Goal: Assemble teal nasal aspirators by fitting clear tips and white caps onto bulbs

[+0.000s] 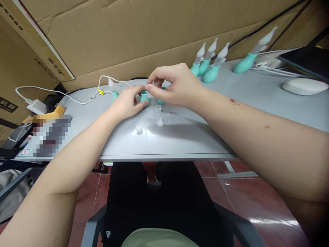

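Room and blocks, grey table (120, 146)

Front strip was passable, nearer the edge than loose plastic pieces (160, 122). Gap lay between right forearm (226, 106) and lone tilted bulb (244, 64). Left hand (128, 102) and right hand (178, 85) blocked the middle; three bulbs (210, 74) stood behind the right wrist; white cable (81, 103) crossed the left; cardboard (115, 41) walled the back.

Left cardboard box (20, 80): dark label (9, 104), Chinese characters, seemingly 机箱 | cardboard edge: black Chinese print (56, 67), too blurred to read | desk-corner sticker (25, 152): illegible | black clothing (180, 192): small white mark (108, 234), illegible
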`<state>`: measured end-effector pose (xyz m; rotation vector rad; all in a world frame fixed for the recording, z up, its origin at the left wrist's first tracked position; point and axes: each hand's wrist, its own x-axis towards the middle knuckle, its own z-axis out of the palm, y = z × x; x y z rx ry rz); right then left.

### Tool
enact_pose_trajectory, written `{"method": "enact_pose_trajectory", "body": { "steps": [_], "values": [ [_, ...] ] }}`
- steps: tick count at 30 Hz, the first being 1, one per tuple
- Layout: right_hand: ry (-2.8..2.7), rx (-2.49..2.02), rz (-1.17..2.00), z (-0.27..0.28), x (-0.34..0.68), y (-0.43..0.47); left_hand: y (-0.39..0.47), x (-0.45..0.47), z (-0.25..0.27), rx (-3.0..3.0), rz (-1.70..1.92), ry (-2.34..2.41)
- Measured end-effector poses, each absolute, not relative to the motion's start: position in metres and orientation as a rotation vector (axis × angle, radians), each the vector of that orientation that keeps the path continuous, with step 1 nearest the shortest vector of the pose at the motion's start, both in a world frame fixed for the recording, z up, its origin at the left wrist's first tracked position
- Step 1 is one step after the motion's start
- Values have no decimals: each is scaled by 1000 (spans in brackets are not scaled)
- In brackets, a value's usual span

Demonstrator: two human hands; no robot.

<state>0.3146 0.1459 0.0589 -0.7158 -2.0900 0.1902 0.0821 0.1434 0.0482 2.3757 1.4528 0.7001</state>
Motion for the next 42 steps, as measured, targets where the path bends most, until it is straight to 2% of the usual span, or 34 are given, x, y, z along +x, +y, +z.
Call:
{"method": "enact_pose_trajectory", "body": {
  "steps": [13, 29, 35, 42],
  "values": [
    [-2078, -705, 299, 57, 313, 151, 145, 90, 52, 1936, 844, 1422],
    [-1973, -625, 526, 56, 311, 154, 153, 80, 38, 2132, 1025, 1216],
    [-1882, -550, 615, 54, 310, 162, 148, 75, 39, 2190, 954, 1000],
    [-1900, -591, 629, 56, 312, 165, 141, 78, 40, 1939, 884, 1011]
  ]
}}
